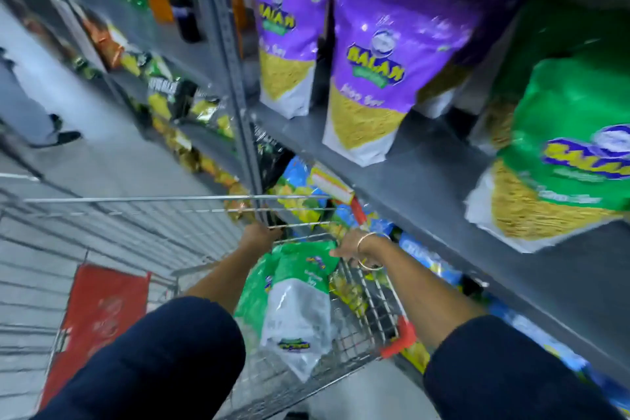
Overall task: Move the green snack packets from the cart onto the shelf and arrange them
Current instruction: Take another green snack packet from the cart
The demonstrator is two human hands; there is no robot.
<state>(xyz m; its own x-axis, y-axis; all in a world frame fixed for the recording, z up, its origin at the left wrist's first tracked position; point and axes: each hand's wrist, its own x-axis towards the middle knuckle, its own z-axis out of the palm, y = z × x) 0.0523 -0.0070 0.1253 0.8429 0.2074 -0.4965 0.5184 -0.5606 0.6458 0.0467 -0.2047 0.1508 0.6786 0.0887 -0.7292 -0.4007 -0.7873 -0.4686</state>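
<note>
A wire cart (371, 314) stands below me against the shelving. Green snack packets (300, 286) lie stacked in its basket, top edges pointing away from me. Both my arms reach down into the cart. My left hand (260, 235) is at the far top edge of the packets, fingers curled over it near the cart's rim. My right hand (347, 247), with bangles on the wrist, touches the packets' upper right corner. On the grey shelf (426, 174) to the right another green packet (562, 153) stands upright.
Purple snack packets (375, 54) stand on the same shelf left of the green one. Blue and yellow packets (300, 187) fill the shelf below. A red panel (99, 314) sits on the cart's left. A person's legs (30, 106) are far left in the aisle.
</note>
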